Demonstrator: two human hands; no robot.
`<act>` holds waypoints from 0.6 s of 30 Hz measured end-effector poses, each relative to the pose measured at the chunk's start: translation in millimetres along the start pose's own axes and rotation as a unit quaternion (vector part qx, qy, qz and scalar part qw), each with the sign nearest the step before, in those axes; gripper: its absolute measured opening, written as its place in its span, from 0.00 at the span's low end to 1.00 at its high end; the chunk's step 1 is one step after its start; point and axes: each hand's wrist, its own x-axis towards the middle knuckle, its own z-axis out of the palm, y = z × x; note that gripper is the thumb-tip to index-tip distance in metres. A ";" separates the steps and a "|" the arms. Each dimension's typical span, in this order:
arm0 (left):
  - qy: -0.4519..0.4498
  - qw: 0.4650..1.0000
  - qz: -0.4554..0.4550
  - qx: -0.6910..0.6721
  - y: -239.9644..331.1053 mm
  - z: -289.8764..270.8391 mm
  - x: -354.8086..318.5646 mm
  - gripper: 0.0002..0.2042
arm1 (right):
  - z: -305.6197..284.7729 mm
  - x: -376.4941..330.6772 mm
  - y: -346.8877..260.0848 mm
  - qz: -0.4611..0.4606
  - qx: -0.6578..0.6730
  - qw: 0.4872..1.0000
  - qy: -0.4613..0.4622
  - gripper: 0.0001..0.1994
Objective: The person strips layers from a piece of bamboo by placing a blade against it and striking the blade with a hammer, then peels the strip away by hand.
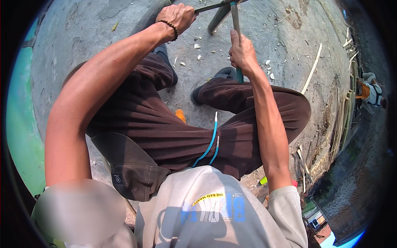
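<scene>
My left hand (175, 18), with a beaded bracelet at its wrist, is closed round the near end of a dark narrow bar (209, 7). My right hand (243, 53) grips a long handle (235, 20), worn grey above and blue-green at its lower end (239, 76). The handle's upper end meets the bar's far end at the top edge, where the view cuts both off. Under that meeting point a short dark greenish pole (219, 20) slants down to the ground. My legs are spread in brown trousers (157, 105).
A thick grey pole (149, 17) lies beyond my left forearm. Pale chips (197, 46) are scattered over the concrete ground (281, 45). A long split strip (312, 68) lies at the right, near stacked bamboo poles (344, 118). Another person (374, 91) is at the far right.
</scene>
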 end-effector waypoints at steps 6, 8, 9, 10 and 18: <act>0.020 0.999 -0.009 -0.029 -2.2 -2.3 3.4 0.16 | -33.0 -39.3 -84.5 -0.258 0.155 0.952 0.060 0.23; 0.051 0.998 -0.001 -0.031 -0.6 -3.3 1.9 0.16 | -33.2 -35.2 -83.2 -0.370 0.192 0.904 0.096 0.23; 0.033 0.998 -0.024 -0.044 -0.1 -4.0 -4.4 0.17 | -16.5 -27.3 -68.3 -0.398 0.183 0.891 0.119 0.24; 0.021 0.997 -0.039 -0.057 2.3 -8.2 -6.2 0.18 | -6.9 -18.9 -44.3 -0.351 0.149 0.915 0.133 0.24; 0.005 1.000 0.016 0.003 0.1 -3.9 -9.0 0.17 | -16.7 -25.6 -55.0 -0.205 -0.080 0.973 0.074 0.29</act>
